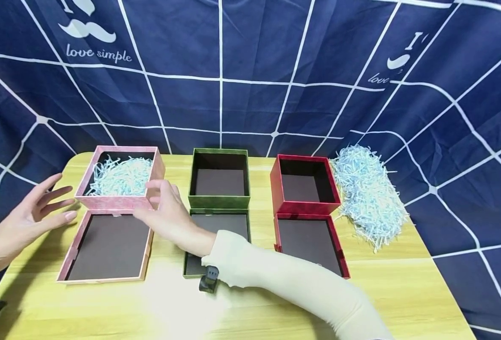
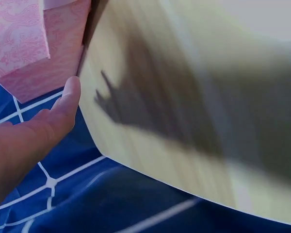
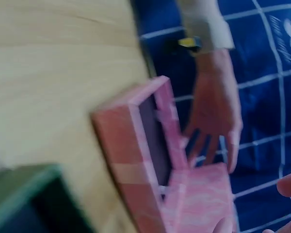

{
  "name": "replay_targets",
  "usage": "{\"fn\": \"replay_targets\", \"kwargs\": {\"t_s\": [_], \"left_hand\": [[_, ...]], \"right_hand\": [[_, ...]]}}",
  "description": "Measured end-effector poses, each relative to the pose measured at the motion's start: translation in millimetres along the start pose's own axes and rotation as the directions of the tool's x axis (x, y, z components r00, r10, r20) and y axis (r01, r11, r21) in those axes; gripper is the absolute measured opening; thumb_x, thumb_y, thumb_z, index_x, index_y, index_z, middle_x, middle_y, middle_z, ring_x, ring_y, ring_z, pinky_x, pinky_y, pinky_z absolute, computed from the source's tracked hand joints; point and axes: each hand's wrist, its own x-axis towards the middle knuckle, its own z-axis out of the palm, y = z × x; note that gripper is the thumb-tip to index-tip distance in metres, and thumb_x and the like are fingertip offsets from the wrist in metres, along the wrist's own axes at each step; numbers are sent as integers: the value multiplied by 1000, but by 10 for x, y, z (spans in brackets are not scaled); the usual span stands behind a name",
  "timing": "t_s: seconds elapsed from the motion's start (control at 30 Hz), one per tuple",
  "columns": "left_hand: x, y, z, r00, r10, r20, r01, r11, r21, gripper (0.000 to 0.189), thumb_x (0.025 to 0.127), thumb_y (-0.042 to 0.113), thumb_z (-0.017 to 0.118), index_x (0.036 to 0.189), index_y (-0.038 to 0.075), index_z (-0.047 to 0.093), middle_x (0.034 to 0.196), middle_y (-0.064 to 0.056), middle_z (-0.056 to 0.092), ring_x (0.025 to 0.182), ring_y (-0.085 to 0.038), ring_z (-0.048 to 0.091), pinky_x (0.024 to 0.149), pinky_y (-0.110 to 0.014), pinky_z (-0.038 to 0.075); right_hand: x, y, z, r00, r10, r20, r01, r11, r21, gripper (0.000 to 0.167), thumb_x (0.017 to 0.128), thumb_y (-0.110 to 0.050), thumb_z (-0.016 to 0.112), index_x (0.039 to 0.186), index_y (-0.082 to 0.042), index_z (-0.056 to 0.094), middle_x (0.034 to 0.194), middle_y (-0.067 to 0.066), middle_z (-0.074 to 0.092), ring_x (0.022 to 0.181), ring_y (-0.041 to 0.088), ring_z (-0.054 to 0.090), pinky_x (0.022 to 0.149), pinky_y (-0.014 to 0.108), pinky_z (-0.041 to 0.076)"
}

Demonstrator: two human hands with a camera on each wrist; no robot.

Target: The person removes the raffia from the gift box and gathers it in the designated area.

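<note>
A pink box (image 1: 106,203) holds a heap of pale blue shredded paper (image 1: 125,175), with its dark-lined lid (image 1: 146,264) lying open in front. To the left of this box is my left hand (image 1: 29,215), its fingers spread and nothing held. In the left wrist view, that hand (image 2: 48,126) is just short of the pink box wall (image 2: 63,53). My right hand (image 1: 174,217) is by the box's front right corner with fingers loosely bent; whether they touch the wall cannot be told. Only its fingertips (image 3: 288,184) show in the blurred right wrist view.
A green box (image 1: 219,202) and a red box (image 1: 307,208) stand to the right, each with its lid in front. My right sleeve crosses over the green lid. Loose blue shredded paper (image 1: 369,193) is piled beyond the red box, before a blue cloth.
</note>
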Motion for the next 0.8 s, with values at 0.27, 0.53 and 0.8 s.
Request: {"fn": "replay_targets", "kwargs": {"t_s": [0.27,0.53,0.8], "left_hand": [[234,51,16,998,-34,46,35,999,-25,92,110,3,59,177,29,2,167,-20,23,131,-2,43,92,-7,42],[481,113,-6,997,-21,80,29,995,-98,92,109,2,58,177,26,0,166,-23,22,135,-8,42,92,-9,42],[711,226,-8,972,-72,222,71,997,14,102,109,9,61,174,29,-15,173,-36,1,153,-52,17,92,-8,35]], "right_hand": [[157,-189,-29,999,7,-39,-5,999,45,53,92,-17,79,142,-18,60,134,-8,52,113,4,59,91,22,50],[375,-303,17,999,-37,-14,38,996,86,60,92,-20,81,147,-16,57,144,-9,50,125,9,60,95,21,51],[585,-405,84,998,50,-37,-52,997,-57,78,91,-31,88,156,-15,48,161,-8,41,137,8,49,107,25,45]]}}
